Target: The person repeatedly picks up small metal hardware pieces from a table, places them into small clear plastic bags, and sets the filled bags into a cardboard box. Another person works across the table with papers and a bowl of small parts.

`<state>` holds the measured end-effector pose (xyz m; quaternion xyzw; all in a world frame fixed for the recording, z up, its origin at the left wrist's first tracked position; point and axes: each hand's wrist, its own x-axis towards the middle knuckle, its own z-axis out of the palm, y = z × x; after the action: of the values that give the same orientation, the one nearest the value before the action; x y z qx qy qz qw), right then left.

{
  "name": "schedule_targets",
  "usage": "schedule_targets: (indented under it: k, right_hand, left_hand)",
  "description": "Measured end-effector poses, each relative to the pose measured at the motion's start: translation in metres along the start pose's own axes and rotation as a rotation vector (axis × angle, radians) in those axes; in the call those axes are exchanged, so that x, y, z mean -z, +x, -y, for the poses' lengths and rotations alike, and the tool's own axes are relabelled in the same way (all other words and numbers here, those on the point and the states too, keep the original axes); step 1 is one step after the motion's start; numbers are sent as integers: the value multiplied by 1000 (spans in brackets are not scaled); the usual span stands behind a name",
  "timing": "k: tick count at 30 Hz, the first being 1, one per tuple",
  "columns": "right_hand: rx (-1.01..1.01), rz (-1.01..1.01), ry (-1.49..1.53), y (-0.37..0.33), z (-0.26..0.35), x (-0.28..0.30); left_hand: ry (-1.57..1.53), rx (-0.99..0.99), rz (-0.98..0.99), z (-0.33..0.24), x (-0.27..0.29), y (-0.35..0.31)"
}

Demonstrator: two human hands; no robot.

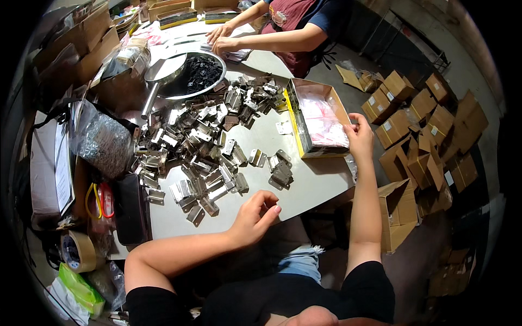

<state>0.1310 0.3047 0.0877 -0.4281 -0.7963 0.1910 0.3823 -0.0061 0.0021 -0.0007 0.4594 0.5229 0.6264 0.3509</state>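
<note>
My left hand (254,218) hovers at the table's near edge, its fingers loosely curled, the thumb apart and nothing seen between them. At the right edge of the table, my right hand (359,138) pinches the side wall of an open cardboard box (304,122). Small clear plastic bags with pink print (322,120) lie inside that box; my fingertips are close to them. A large heap of shiny bent metal brackets (209,144) covers the middle of the table. A few loose brackets (280,171) lie between the box and my left hand.
A metal bowl (222,81) of small black parts, with a metal scoop (157,81), stands behind the heap. Across the table a person's hands (220,41) handle papers or bags. Cardboard boxes (394,127) lie on the floor at right; a tape roll (78,251) is at lower left.
</note>
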Motion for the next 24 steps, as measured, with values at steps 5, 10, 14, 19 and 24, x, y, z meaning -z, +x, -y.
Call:
schedule_targets:
  k: [5, 10, 14, 19, 24]
  right_hand:
    - [173, -77, 163, -87, 53, -8]
    - [500, 79, 195, -185, 85, -37]
    - [329, 182, 251, -210, 75, -38]
    - [475, 288, 305, -192, 69, -12]
    - [194, 463, 449, -193, 51, -2]
  left_hand:
    - [-22, 11, 61, -4, 2, 0]
    - [-183, 13, 136, 3, 2, 2]
    - [-213, 125, 114, 12, 1, -4]
    - [79, -90, 89, -1, 0, -1]
    - [59, -224, -17, 4, -7, 1]
